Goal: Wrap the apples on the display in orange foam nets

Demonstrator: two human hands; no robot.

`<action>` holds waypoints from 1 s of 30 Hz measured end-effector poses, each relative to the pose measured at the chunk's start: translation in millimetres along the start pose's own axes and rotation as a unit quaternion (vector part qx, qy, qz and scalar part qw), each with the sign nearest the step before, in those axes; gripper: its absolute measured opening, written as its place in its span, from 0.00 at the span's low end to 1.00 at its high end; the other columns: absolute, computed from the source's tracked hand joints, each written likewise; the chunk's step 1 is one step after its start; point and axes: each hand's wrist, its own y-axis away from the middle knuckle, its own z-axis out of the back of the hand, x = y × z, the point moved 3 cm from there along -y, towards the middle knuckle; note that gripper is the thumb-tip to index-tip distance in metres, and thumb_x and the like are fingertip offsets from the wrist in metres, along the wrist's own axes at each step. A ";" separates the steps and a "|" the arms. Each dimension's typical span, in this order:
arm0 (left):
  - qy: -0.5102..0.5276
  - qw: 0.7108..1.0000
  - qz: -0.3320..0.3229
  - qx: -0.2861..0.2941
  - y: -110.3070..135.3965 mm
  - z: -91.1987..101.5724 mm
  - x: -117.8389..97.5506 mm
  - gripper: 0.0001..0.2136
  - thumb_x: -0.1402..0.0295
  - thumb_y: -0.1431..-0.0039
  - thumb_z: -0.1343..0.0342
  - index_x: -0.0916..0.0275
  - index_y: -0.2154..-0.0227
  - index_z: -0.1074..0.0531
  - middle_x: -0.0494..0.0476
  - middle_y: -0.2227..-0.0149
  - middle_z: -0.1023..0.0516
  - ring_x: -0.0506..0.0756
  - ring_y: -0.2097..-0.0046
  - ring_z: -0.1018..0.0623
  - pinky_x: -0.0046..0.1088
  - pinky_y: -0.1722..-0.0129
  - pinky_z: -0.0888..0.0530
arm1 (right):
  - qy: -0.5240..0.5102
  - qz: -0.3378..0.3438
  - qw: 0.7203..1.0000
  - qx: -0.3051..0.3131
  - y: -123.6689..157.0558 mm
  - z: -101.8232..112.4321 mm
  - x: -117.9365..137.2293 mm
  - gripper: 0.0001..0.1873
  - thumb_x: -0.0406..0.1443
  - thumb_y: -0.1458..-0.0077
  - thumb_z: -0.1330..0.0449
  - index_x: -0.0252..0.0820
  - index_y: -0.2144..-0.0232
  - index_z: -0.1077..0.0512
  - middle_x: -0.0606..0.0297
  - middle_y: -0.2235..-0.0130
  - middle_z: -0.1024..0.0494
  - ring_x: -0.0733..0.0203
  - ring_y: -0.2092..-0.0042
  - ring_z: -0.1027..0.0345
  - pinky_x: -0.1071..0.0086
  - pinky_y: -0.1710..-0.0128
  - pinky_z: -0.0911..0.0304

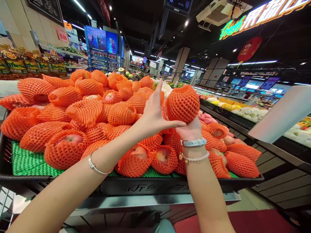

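- Two forearms [65, 191] extend from in front of the black tray [109, 187] out above it, the left with a silver bangle [93, 163], the right with a pale watch band [193, 142] and a bead bracelet [196, 158].
- Above the tray's middle, the left hand [154, 113] is spread wide, thumb far from fingers, with nothing seen in its grasp; whether its thumb touches the netted fruit [183, 104], I cannot tell.
- Right of the tray's middle, the right hand [190, 131] is partly closed, supporting that netted fruit from below and behind; its fingers are mostly hidden.
- Green matting [26, 161] shows along the tray's front, under heaped orange-netted apples [73, 140].
- Beyond the tray's right end, a produce case holds yellow fruit [227, 106].
- Behind the tray's left end stand oil bottles [31, 64]; farther back, blue shelves [104, 60].
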 end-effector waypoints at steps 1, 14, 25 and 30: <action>-0.014 1.000 0.000 0.011 0.7 -1.4 0.9 0.37 0.70 0.60 0.29 0.55 0.43 0.34 0.61 0.37 0.34 0.67 0.30 0.47 0.44 0.33 0.45 | -0.015 -0.030 0.999 0.001 2.7 -5.3 -3.0 0.16 0.46 0.44 0.47 0.44 0.62 0.26 0.61 0.59 0.18 0.52 0.55 0.24 0.45 0.49 0.30; -0.022 0.997 -0.028 -0.067 -73.2 45.0 -36.5 0.41 0.71 0.50 0.36 0.48 0.36 0.50 0.53 0.38 0.33 0.59 0.33 0.39 0.33 0.34 0.41 | -0.014 -0.053 0.997 0.053 -1.0 -24.0 -17.3 0.37 0.62 0.43 0.64 0.43 0.57 0.31 0.54 0.54 0.24 0.52 0.47 0.30 0.43 0.45 0.35; -0.572 0.794 0.077 -0.191 -140.0 160.2 -24.5 0.43 0.72 0.54 0.31 0.67 0.40 0.51 0.75 0.41 0.38 0.72 0.38 0.34 0.50 0.42 0.32 | -0.148 -0.117 0.970 -0.153 14.3 -36.3 9.1 0.14 0.48 0.41 0.51 0.49 0.61 0.33 0.65 0.59 0.24 0.62 0.58 0.27 0.61 0.50 0.29; -0.672 0.729 0.081 -0.104 -162.8 191.4 -9.8 0.53 0.62 0.64 0.26 0.68 0.37 0.52 0.77 0.44 0.34 0.76 0.42 0.30 0.52 0.47 0.28 | -0.138 -0.135 0.974 -0.118 14.1 -36.9 5.6 0.14 0.48 0.42 0.50 0.49 0.63 0.31 0.67 0.61 0.22 0.64 0.61 0.27 0.64 0.56 0.29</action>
